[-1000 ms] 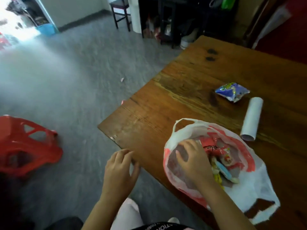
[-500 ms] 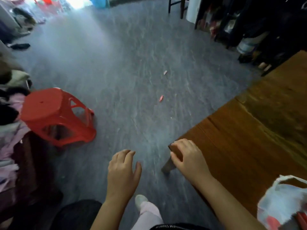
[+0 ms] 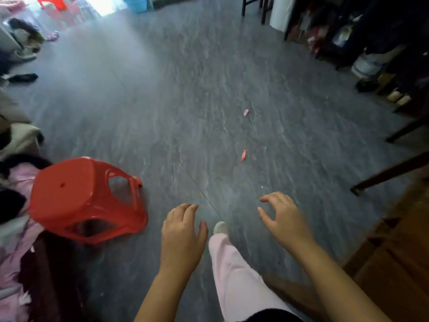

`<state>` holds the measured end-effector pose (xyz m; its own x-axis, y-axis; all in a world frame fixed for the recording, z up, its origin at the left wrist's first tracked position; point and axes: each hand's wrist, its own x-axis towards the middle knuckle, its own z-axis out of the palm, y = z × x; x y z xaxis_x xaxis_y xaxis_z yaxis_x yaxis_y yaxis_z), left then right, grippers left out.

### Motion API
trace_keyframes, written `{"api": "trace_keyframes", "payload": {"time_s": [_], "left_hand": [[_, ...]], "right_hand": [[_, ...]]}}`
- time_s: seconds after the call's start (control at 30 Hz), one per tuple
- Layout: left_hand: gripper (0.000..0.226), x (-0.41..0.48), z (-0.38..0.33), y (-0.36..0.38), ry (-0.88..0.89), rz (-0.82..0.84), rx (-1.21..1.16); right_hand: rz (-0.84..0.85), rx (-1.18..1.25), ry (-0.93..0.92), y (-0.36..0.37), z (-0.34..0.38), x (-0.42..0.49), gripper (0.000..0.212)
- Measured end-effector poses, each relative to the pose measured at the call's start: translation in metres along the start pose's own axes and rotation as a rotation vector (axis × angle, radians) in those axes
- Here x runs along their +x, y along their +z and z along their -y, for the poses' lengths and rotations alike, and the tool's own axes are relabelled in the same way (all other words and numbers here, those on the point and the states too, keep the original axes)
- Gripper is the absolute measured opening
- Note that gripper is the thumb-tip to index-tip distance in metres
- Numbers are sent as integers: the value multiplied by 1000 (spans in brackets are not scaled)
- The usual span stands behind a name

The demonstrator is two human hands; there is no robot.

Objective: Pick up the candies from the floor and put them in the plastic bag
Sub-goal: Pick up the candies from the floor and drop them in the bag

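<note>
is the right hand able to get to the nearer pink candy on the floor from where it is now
Probably not yet. The right hand hangs open and empty well short of the nearer candy, which lies farther ahead. Only bare floor lies between them, so nothing blocks the way; a step forward and a bend down look needed.

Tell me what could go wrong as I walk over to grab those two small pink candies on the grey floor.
The tipped red plastic stool lies close beside your path; a foot could catch it. The two pink candies are small on the grey floor, so one may get stepped on or overlooked. Both hands, left and right, are empty.
</note>
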<state>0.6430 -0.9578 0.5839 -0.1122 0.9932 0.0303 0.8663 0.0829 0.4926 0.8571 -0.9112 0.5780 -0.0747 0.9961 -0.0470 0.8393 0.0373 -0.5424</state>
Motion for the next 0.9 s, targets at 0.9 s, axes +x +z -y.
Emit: {"api": "trace_keyframes", "payload": {"time_s": [0.9], "left_hand": [[44, 612, 120, -54, 382, 186, 45]], "right_hand": [[-194, 24, 195, 42, 158, 533, 23]]}}
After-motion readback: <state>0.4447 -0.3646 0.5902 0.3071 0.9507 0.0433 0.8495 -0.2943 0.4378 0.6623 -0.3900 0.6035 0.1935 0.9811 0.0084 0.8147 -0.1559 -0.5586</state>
